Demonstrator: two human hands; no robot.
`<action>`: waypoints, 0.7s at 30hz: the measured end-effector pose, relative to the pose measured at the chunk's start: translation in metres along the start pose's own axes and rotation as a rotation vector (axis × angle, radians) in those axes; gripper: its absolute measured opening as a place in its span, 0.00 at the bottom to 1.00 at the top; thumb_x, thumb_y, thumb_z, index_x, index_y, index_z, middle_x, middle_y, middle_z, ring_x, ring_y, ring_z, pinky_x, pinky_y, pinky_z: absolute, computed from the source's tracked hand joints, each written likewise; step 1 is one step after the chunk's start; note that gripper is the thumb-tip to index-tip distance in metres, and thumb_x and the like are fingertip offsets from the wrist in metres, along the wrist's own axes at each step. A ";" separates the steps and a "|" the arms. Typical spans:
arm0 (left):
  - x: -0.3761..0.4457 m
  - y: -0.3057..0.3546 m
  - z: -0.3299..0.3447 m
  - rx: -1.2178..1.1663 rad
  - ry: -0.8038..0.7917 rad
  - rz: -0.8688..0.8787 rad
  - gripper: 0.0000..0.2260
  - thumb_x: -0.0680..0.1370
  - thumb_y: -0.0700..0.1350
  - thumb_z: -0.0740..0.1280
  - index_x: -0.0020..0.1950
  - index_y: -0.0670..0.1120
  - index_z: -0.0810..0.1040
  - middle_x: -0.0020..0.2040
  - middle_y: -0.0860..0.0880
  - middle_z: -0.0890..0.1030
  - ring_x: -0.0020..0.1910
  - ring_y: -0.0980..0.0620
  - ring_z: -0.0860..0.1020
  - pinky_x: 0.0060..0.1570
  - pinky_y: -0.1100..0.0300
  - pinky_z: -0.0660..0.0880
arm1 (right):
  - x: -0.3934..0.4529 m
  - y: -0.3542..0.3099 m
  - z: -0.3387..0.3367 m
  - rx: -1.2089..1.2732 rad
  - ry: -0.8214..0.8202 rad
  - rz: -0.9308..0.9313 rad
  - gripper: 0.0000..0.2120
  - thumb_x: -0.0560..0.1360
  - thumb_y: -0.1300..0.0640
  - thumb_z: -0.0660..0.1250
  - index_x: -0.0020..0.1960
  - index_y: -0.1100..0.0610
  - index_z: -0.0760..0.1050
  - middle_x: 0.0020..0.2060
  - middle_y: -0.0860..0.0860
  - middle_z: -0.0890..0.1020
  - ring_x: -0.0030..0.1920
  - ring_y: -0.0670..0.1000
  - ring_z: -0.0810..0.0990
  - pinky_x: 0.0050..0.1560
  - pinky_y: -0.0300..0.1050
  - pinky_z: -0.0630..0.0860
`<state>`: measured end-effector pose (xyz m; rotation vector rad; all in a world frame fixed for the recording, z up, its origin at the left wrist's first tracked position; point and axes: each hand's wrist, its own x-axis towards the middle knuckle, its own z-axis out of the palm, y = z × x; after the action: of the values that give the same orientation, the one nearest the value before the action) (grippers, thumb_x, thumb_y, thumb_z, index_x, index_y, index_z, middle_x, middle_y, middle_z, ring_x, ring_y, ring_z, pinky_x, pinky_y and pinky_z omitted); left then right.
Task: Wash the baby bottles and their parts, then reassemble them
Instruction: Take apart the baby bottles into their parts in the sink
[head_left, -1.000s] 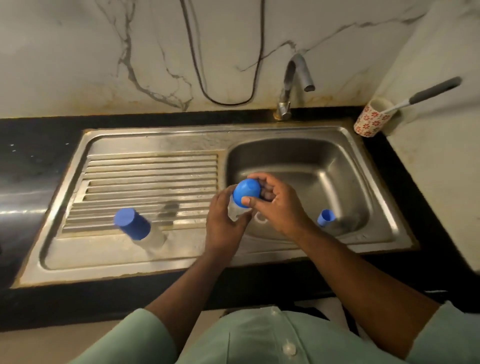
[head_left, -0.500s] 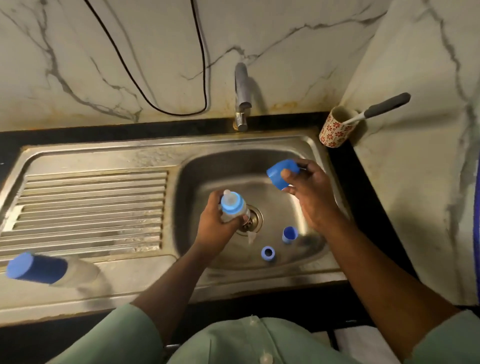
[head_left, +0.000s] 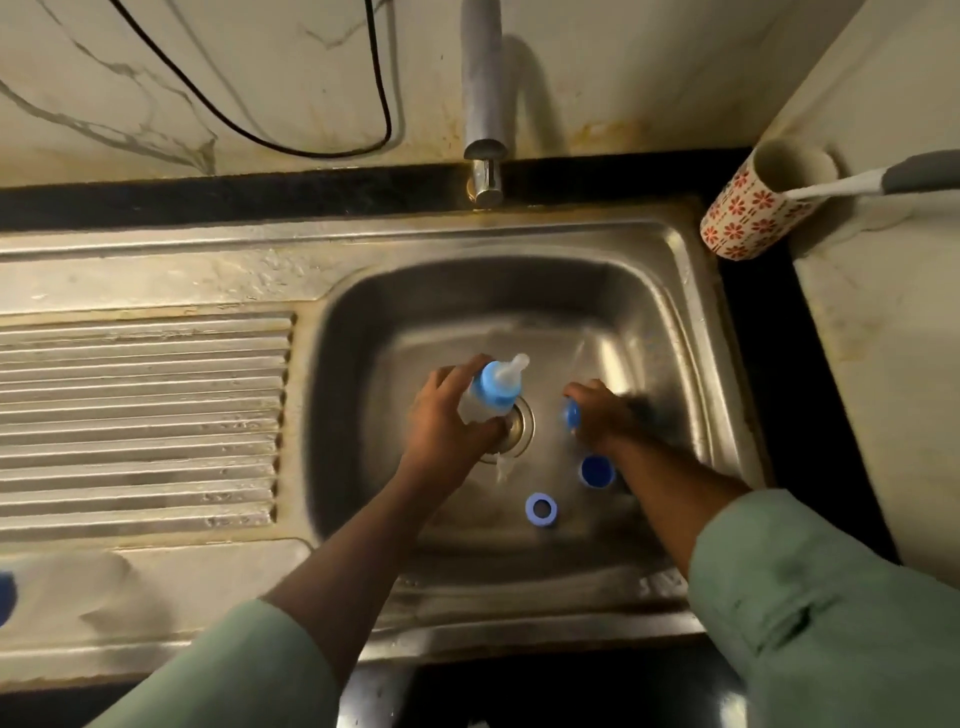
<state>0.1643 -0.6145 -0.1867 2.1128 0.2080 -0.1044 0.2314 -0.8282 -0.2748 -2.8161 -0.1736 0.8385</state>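
Down in the steel basin (head_left: 670, 332) we have both hands at work. Our left hand (head_left: 447, 421) curls its fingers round the clear plastic body of a baby bottle (head_left: 485, 397), which tilts away from us over the round metal drain (head_left: 519, 428); above our fingertips sits its smooth blue screw collar (head_left: 497, 385), topped by a pale, soft-looking teat (head_left: 515, 365). Our right hand (head_left: 602, 415) is blurred, low over the sink floor, fingers bent round a small blue piece (head_left: 571, 414) that only peeps out on the thumb side; we take it for the cap, though its shape cannot be told.

Just nearer to us than the right-hand fingers, beside the wrist, a blue cup-shaped cap (head_left: 596, 471) lies mouth up on the wet metal. Nearer still, between our two forearms, rests a blue ring (head_left: 541, 510), flat, with an open centre. A small translucent piece (head_left: 501, 467) lies by the drain's rim, below the left thumb.

Beyond the fingertips rises the dull chrome tap (head_left: 483, 98). Left of the left hand runs the ribbed draining board (head_left: 140, 415). Far right of the right hand, on dark stone, stands a ceramic cup (head_left: 748, 218) with red flowers, holding a grey-handled brush (head_left: 883, 179).
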 end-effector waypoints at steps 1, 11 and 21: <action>0.002 0.000 -0.001 0.030 -0.001 0.007 0.32 0.68 0.41 0.79 0.70 0.55 0.73 0.61 0.54 0.75 0.60 0.55 0.72 0.58 0.61 0.69 | -0.002 -0.003 -0.003 -0.002 0.000 0.016 0.20 0.76 0.61 0.64 0.68 0.54 0.69 0.64 0.58 0.71 0.58 0.61 0.75 0.58 0.53 0.75; -0.019 0.030 -0.049 0.483 0.075 0.675 0.25 0.67 0.45 0.82 0.61 0.38 0.81 0.56 0.39 0.82 0.52 0.37 0.81 0.49 0.45 0.78 | -0.103 -0.106 -0.098 0.954 0.114 0.104 0.27 0.69 0.25 0.56 0.40 0.46 0.79 0.36 0.51 0.83 0.30 0.48 0.82 0.29 0.40 0.77; -0.034 0.052 -0.082 -0.853 -0.320 -0.504 0.25 0.68 0.53 0.76 0.58 0.45 0.70 0.43 0.39 0.81 0.31 0.42 0.81 0.24 0.57 0.75 | -0.120 -0.139 -0.098 1.024 0.481 -0.165 0.24 0.70 0.46 0.70 0.24 0.61 0.68 0.20 0.47 0.66 0.23 0.45 0.64 0.26 0.40 0.63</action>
<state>0.1400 -0.5747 -0.0942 1.1420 0.4895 -0.5458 0.1775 -0.7286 -0.1004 -1.8990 0.0845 0.0995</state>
